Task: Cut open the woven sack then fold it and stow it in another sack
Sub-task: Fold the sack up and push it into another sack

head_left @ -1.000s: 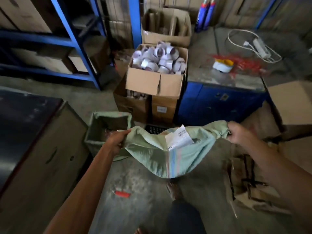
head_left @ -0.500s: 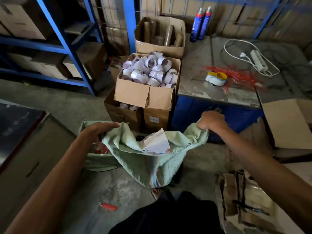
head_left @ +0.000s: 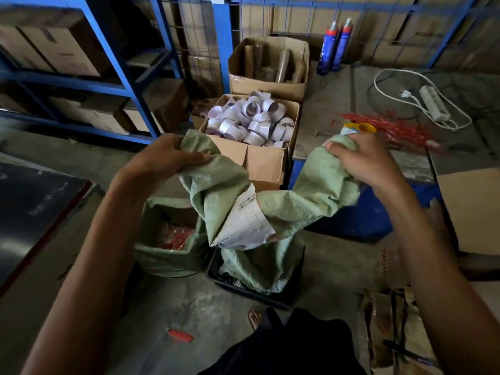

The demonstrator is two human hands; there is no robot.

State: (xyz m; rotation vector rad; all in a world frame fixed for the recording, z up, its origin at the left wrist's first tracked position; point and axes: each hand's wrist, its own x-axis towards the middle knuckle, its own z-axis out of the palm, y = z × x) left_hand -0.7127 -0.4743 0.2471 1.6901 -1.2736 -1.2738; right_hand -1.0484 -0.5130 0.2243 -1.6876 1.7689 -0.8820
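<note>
- While both hands clutch it, the crumpled pale green woven sack point(head_left: 221, 190) sags over the black plastic crate point(head_left: 281, 293).
- Left hand point(head_left: 165, 158) and right hand point(head_left: 362, 158) each bunch one end.
- Its loose white paper label point(head_left: 243, 226) may snag or tear off.
- The open green receiving sack point(head_left: 167, 255) stands just left; slack could miss it.
- Compared with a second ago, the hands are higher and the sack less taut.
</note>
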